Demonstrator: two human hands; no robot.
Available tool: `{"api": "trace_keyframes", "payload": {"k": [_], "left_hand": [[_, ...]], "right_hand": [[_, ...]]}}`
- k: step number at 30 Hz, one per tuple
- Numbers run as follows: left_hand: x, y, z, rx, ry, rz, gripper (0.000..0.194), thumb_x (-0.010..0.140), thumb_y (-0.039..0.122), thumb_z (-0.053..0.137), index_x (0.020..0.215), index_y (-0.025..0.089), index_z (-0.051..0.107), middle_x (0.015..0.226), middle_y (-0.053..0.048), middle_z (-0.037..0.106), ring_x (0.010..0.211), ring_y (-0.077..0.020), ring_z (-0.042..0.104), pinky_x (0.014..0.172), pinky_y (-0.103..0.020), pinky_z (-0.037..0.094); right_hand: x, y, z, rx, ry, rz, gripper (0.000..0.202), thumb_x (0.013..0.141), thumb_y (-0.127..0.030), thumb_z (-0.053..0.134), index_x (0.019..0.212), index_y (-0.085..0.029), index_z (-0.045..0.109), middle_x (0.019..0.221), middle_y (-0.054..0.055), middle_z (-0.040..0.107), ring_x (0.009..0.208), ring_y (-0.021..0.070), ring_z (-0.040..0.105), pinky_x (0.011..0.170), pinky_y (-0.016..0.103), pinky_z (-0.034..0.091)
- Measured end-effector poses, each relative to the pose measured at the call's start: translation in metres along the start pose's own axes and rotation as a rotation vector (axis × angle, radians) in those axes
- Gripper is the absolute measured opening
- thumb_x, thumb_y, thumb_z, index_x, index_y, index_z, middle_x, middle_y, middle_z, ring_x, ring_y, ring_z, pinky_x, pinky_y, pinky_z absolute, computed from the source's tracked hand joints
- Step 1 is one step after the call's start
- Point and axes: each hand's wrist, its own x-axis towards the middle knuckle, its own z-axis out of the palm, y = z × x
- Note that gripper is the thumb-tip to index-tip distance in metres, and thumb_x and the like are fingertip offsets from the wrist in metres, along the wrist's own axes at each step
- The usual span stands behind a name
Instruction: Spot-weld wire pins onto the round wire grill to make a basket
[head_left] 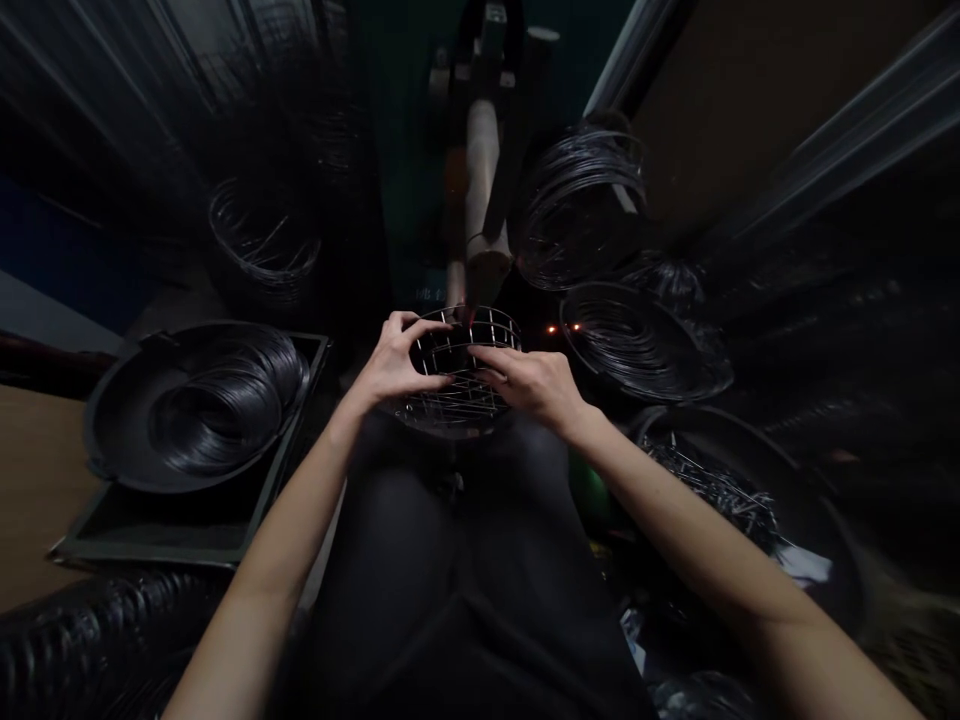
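Observation:
A round wire basket [491,330] made of dark metal rings and short upright wires sits in front of me, above my knees. My left hand [394,358] grips its left side, with the thumb low and the fingers over the upper ring. On the right, my right hand [536,380] has its fingers pressed together on a ring near the middle. Right behind the basket, the pale cylindrical arm of a machine [484,175] points down, and a small red glow shows at its lower tip, close to the top ring. What lies under the basket is too dark to make out.
To my left, a black basin [112,430] with coiled wire rings [225,400] rests on a crate [150,535]. Another basin [637,340] of wire rings stands at right, with short metal wire pieces [712,490] in a basin nearer me. More wire coils [581,200] hang beside the machine.

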Motion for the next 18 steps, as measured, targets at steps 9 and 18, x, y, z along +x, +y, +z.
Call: {"api": "trace_keyframes", "payload": {"k": [9, 18], "left_hand": [[0.023, -0.006, -0.009, -0.026, 0.007, -0.062, 0.071, 0.055, 0.041, 0.089, 0.121, 0.027, 0.065, 0.118, -0.005, 0.045, 0.122, -0.0286, 0.051, 0.112, -0.048, 0.042], [0.046, -0.018, -0.013, -0.019, 0.024, -0.071, 0.072, 0.056, 0.038, 0.088, 0.123, 0.027, 0.065, 0.12, -0.005, 0.045, 0.124, -0.0287, 0.05, 0.114, -0.048, 0.039]], "right_hand": [[0.011, 0.015, 0.017, 0.123, 0.181, 0.18, 0.023, 0.095, -0.04, 0.056, 0.092, -0.022, 0.07, 0.09, 0.004, 0.064, 0.07, 0.0132, 0.056, 0.054, 0.023, 0.033], [0.037, 0.021, 0.02, 0.205, 0.157, 0.304, 0.014, 0.09, -0.033, 0.064, 0.094, -0.021, 0.07, 0.092, 0.004, 0.062, 0.077, 0.0154, 0.056, 0.061, 0.025, 0.036]]}}
